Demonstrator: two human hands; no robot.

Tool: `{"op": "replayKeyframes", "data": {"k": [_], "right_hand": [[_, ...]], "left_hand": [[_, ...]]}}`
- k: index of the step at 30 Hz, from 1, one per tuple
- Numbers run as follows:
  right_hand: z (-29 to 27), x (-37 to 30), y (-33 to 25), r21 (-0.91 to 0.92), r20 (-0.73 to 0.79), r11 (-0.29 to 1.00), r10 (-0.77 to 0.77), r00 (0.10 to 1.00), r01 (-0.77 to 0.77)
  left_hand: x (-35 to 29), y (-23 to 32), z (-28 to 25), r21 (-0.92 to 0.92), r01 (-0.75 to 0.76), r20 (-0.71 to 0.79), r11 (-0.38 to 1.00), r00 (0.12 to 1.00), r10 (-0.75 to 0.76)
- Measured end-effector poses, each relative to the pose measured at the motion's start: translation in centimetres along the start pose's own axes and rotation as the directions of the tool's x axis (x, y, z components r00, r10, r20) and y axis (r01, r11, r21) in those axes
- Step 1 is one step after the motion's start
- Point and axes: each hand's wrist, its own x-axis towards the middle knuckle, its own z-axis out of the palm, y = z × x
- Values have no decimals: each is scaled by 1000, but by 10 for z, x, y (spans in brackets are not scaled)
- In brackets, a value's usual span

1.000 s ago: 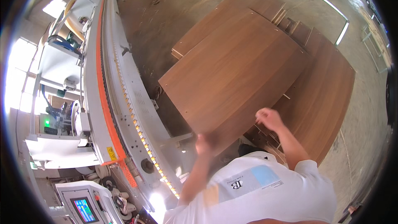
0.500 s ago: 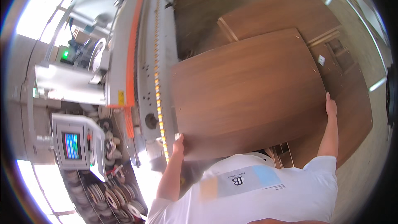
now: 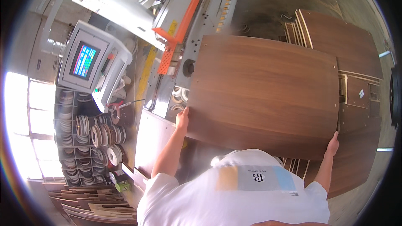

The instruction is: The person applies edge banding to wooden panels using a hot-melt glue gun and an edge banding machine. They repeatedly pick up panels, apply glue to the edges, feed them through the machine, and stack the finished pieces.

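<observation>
A big brown board (image 3: 268, 88) was held in front of the white shirt (image 3: 268, 203), with its wide face turned up. Its near left corner was gripped by the left hand (image 3: 182, 120), and its right edge, close to the near right corner, was gripped by the right hand (image 3: 333, 145). The hands were kept wide apart, with the whole board stretched between them. Small dots could be seen near the board's left and right edges.

The left part of the board was placed beside the near end of a long gray machine (image 3: 213, 21). It could not be told if the board was held up by the machine there too. An orange strip (image 3: 193, 12) was set along the machine, and some white rings (image 3: 185, 95) were seen just beyond the left hand.

On the right, more brown boards (image 3: 347, 42) were piled up, partly hidden by the held board. A small white tag (image 3: 362, 94) was stuck on one of them.

On the left, a gray box (image 3: 113, 52) was fitted with a bright screen (image 3: 85, 60). Below it, many rolls (image 3: 118, 150) were stored on a rack (image 3: 90, 163). At the bottom left, thin brown strips (image 3: 98, 205) were heaped up near a small green thing (image 3: 122, 186).
</observation>
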Motion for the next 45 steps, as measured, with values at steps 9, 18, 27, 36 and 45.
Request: {"op": "replayKeyframes", "data": {"k": [9, 18, 27, 36, 45], "right_hand": [[52, -130, -21, -73, 53, 994, -81, 995, 85], [99, -213, 23, 339, 276, 937, -14, 961, -83], [128, -313, 46, 385, 455, 909, -34, 890, -162], [133, -314, 43, 255, 368, 961, 9, 930, -110], [154, -275, -5, 374, 374, 926, -96, 922, -55]], "left_hand": [[32, -108, -112, 252, -54, -171, 966, 980, 99], [-18, -77, -131, 764, -443, -113, 469, 624, 773], [-46, -109, -100, 661, -623, 109, 418, 631, 768], [-32, -104, -101, 656, -638, 89, 404, 597, 797], [-4, -54, -64, 660, -651, 89, 375, 563, 821]]}}
